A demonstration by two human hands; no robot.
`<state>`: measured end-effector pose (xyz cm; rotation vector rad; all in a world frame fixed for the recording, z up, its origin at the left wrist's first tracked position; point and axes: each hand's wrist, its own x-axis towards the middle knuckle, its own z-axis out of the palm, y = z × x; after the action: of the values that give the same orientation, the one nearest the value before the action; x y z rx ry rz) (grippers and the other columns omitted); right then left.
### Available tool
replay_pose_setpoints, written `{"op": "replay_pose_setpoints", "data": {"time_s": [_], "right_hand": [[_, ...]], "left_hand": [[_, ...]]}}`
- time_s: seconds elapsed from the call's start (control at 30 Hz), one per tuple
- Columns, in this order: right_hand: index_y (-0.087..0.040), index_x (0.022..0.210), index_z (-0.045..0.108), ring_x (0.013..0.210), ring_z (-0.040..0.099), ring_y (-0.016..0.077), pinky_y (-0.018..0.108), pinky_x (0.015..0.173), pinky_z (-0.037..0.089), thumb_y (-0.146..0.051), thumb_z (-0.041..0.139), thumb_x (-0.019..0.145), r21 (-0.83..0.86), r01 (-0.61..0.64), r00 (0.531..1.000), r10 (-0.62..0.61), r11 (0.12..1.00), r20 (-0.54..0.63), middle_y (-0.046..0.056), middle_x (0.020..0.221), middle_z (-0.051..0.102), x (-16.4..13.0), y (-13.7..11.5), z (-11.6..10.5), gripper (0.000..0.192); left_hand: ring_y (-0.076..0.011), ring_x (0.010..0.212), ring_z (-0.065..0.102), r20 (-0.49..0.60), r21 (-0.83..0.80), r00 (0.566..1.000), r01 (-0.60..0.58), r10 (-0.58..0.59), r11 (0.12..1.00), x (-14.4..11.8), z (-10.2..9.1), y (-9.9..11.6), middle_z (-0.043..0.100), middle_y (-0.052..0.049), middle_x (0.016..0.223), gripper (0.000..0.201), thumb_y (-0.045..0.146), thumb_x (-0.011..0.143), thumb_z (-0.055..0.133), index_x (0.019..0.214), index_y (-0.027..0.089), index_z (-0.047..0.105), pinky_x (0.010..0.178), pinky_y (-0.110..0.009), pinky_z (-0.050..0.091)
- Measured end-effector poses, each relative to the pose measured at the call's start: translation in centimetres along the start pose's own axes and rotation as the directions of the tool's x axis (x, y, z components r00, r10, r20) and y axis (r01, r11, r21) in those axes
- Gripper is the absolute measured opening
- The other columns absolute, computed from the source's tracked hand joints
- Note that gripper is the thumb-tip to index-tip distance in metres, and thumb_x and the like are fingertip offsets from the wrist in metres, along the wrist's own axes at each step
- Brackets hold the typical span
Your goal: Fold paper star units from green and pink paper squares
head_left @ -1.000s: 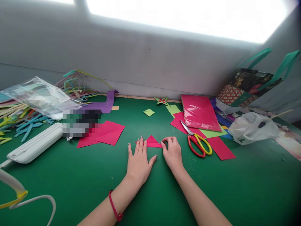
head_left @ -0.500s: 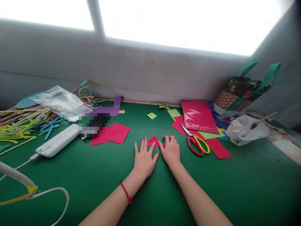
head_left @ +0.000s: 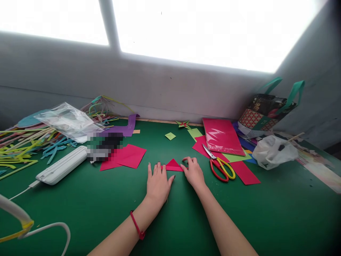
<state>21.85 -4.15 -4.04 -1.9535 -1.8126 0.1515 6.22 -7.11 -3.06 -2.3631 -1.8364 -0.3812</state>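
Observation:
A small folded red paper, peaked like a triangle with a strip along its lower edge, lies on the green table. My left hand is laid flat, fingers stretched out, with its fingertips at the paper's left end. At the right end, my right hand touches the corner with its thumb; its index finger is bent and apart from the thumb. Scissors with one red and one yellow handle rest to the right of my right hand. Beyond the paper is a small folded green square.
Red sheets lie left, near a white case with a cable. A red paper pack, folded star, plastic bag and gift bag are behind and right. Pipe cleaners crowd the far left.
My left hand has slid left off the paper's middle, uncovering more of the folded strip. My right hand stays at the right corner. The view has tilted up slightly.

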Motion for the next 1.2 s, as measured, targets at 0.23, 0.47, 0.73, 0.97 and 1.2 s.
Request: {"op": "replay_pose_setpoints", "data": {"time_s": [0.23,0.47,0.73,0.97,1.2], "right_hand": [[-0.027,0.089,0.054,0.063,0.053,0.0121,0.021,0.046,0.032,-0.039,0.05,0.075,0.137,-0.088,0.993,0.075,0.987,0.096,0.0,0.087,0.048,0.7,0.6,-0.4,0.019],[-0.022,0.117,0.043,0.071,0.056,0.0175,0.028,0.06,0.043,-0.05,0.045,0.074,0.558,-0.23,0.966,0.257,0.797,0.032,0.006,0.096,0.056,1.4,0.2,-0.5,0.051],[-0.018,0.08,0.061,0.075,0.057,0.0177,0.027,0.067,0.042,-0.046,0.05,0.075,0.843,-0.161,0.979,-0.026,0.513,0.203,0.003,0.077,0.064,0.4,-1.7,-1.3,0.031],[-0.016,0.065,0.056,0.061,0.053,0.0136,0.025,0.058,0.041,-0.043,0.052,0.074,0.776,-0.125,0.949,-0.153,0.618,0.275,-0.001,0.063,0.058,0.5,-1.1,-1.7,0.029],[-0.025,0.11,0.05,0.08,0.058,0.0156,0.03,0.071,0.046,-0.029,0.046,0.081,0.836,0.024,0.957,-0.256,0.548,0.14,0.002,0.088,0.062,0.5,-1.3,-2.6,0.029]], "left_hand": [[-0.0185,0.08,0.051,0.118,-0.314,0.987,-0.064,0.106,0.947,4.5,-0.1,-2.7,0.054,-0.004,0.083,0.016,0.033,0.075,0.051,0.079,0.018,0.054,0.067,-0.029,0.04],[-0.0126,0.059,0.047,0.164,-0.774,0.986,0.132,-0.005,0.619,5.1,1.4,-3.0,0.051,0.003,0.064,0.019,0.037,0.073,0.052,0.067,0.019,0.05,0.053,-0.023,0.035],[-0.0093,0.056,0.049,0.28,-0.959,0.959,0.282,-0.042,0.037,4.7,1.0,-0.6,0.054,0.003,0.065,0.024,0.04,0.07,0.058,0.072,0.017,0.05,0.05,-0.019,0.035],[-0.0148,0.066,0.058,0.322,-0.946,0.944,0.323,0.068,0.008,4.9,0.0,-1.2,0.062,-0.002,0.073,0.026,0.038,0.069,0.059,0.079,0.015,0.058,0.061,-0.024,0.045],[-0.0163,0.068,0.063,0.411,-0.898,0.912,0.406,0.009,-0.167,4.9,0.1,-2.1,0.065,-0.004,0.074,0.024,0.036,0.07,0.06,0.081,0.015,0.056,0.061,-0.026,0.05]]}}
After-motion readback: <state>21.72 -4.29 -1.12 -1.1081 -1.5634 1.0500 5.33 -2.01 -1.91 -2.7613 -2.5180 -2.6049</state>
